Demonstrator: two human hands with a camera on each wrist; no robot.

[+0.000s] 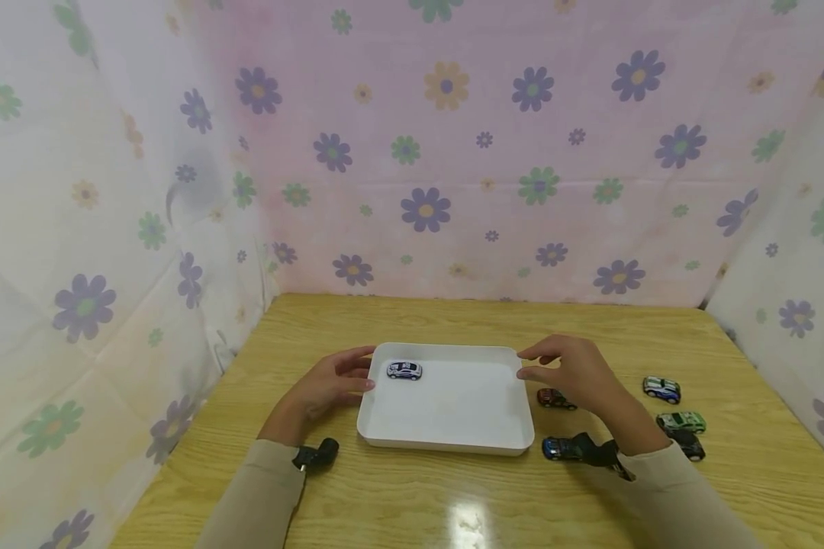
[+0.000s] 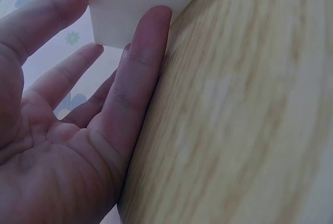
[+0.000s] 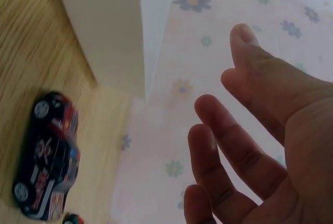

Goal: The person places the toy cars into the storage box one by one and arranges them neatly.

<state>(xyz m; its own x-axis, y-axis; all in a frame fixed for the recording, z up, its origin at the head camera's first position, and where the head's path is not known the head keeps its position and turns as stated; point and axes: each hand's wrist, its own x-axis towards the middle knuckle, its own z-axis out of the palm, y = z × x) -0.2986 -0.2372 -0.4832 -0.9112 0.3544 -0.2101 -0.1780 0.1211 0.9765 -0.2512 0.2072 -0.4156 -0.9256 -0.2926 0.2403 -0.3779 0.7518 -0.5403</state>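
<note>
A white rectangular tray [image 1: 460, 400] lies on the wooden table, with a white and purple toy car [image 1: 404, 370] inside at its back left. At the tray's left end is my left hand [image 1: 324, 385], its fingers extended, fingertips against the outer wall in the left wrist view. My right hand [image 1: 577, 374] is by the tray's back right corner; in the right wrist view its fingers are spread and loosely bent, with a gap to the tray wall. Below that hand stands a dark red and black toy car [image 3: 47, 156]. Neither palm holds anything.
Right of the tray are more toy cars: a blue one [image 1: 556, 448] partly behind the wrist strap, a white and blue one [image 1: 661, 389], a green one [image 1: 682, 422] and a black one [image 1: 690, 444]. Flower-patterned cloth [image 1: 481, 252] surrounds the table [image 1: 384, 496].
</note>
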